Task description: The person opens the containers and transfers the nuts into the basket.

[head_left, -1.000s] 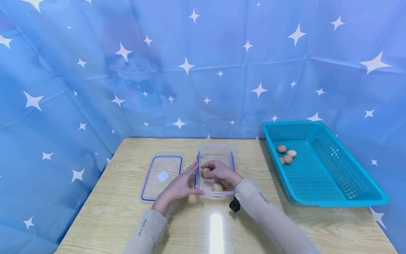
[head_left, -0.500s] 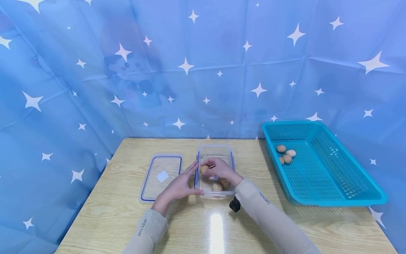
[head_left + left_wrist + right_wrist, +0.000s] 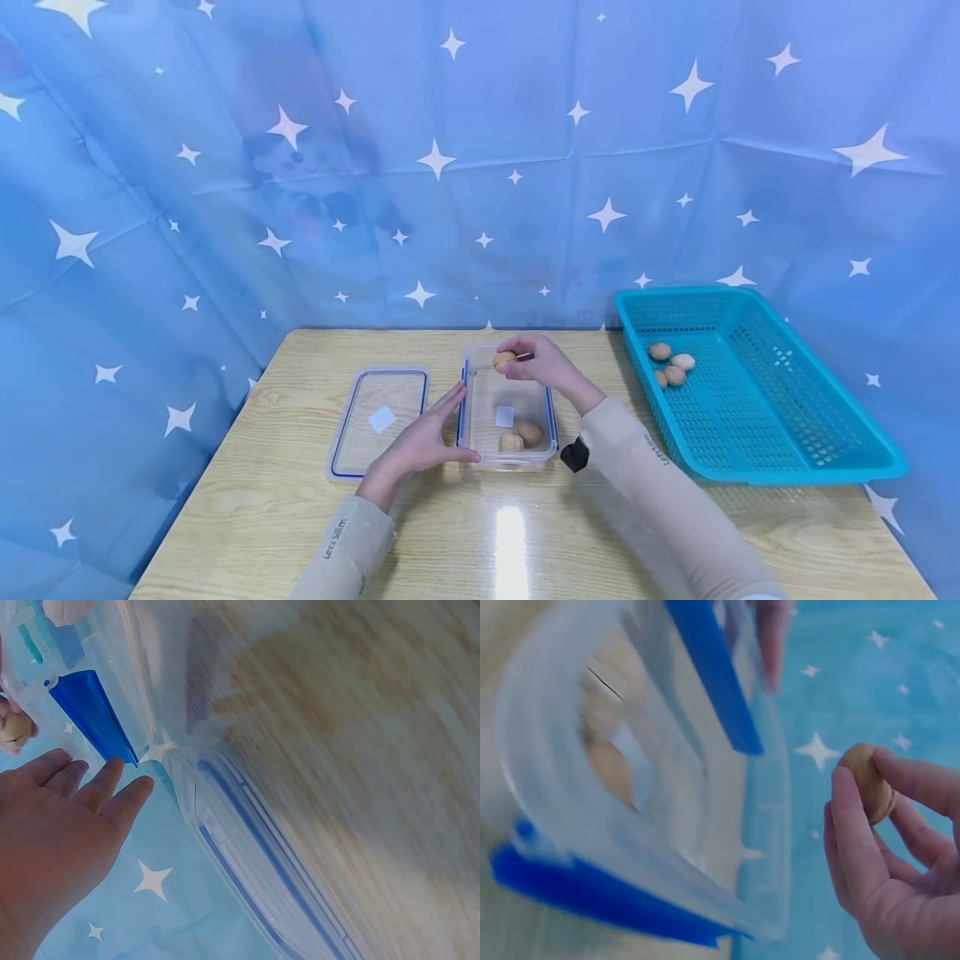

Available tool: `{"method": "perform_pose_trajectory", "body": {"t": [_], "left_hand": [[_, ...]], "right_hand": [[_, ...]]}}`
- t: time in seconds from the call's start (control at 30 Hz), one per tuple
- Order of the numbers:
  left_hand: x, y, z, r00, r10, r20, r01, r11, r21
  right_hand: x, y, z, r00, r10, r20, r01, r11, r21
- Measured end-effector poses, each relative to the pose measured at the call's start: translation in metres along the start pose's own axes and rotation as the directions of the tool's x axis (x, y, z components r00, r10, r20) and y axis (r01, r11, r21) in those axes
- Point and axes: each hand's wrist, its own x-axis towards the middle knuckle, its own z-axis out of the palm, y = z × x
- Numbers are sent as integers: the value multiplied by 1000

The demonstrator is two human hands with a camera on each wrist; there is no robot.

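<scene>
My right hand [image 3: 543,365] pinches a walnut [image 3: 868,780] between thumb and fingertips, raised over the far end of a clear plastic box [image 3: 517,457] with blue side clips. Two more walnuts [image 3: 521,437] lie inside the box at its near end, close to a white paper square [image 3: 505,416]. My left hand [image 3: 420,440] lies along the box's left side, fingers straight and spread, thumb at the near left corner. The left wrist view also shows those fingers [image 3: 97,791] extended by a blue clip [image 3: 94,716].
A clear lid [image 3: 347,425] with a blue seal lies flat left of the box. At the right stands a turquoise basket [image 3: 765,417] with several walnuts [image 3: 675,375] in its left part. A starry blue curtain [image 3: 480,192] hangs behind the wooden table [image 3: 247,500].
My right hand has lifted a walnut from inside the box and moved it up toward the far end. The left hand has stayed at the box's side.
</scene>
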Motion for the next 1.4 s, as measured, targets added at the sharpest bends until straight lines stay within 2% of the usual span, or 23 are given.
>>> {"method": "perform_pose_trajectory", "body": {"t": [0.33,0.53,0.77,0.93,1.2,1.4], "left_hand": [[0,-1,1,1000,5,-6,-5,1000,2],[-1,-1,1,1000,7,-5,-7,1000,-4],[-1,0,0,1000,-3,5,3,1000,-4],[0,0,-1,1000,-2,3,2,1000,6],[0,1,-2,1000,10,-2,-10,1000,13],[0,0,-1,1000,6,-3,-6,1000,11]], "right_hand": [[-15,-15,-53,996,41,-74,-42,999,-9],[-25,-12,-83,987,65,-149,-65,998,5],[-42,-2,-113,962,110,-251,-127,990,-53],[-54,8,-132,943,103,-316,-133,988,-74],[-65,24,-152,906,136,-401,-166,985,-41],[-69,35,-165,893,148,-426,-176,984,-27]]}}
